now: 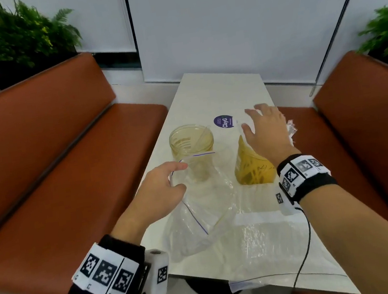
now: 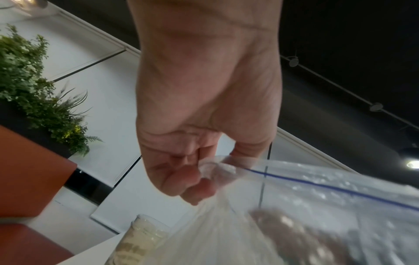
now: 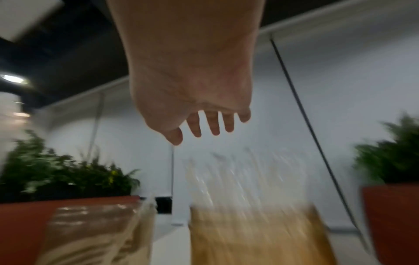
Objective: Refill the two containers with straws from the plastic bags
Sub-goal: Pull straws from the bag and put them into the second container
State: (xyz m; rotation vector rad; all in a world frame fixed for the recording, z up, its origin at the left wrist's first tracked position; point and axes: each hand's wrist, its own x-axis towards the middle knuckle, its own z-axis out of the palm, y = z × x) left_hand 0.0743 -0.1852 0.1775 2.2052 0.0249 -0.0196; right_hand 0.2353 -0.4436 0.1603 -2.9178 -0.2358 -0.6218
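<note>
Narrow table [image 1: 217, 88] w/ benches both sides; left hand [image 1: 159, 191] pinches bag [image 1: 204, 210] rim, right hand [image 1: 267, 131] spread above straws [image 1: 243, 125].

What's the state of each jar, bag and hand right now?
left hand: grips the zip-bag's top corner.
zip-bag: mouth open, held up at one corner, looks nearly empty.
left jar: upright, uncapped, one straw visible inside.
right jar: upright, packed with straws.
right hand: fingers spread over the right jar's straws, holding nothing.
flat bag: lying on the table.
</note>
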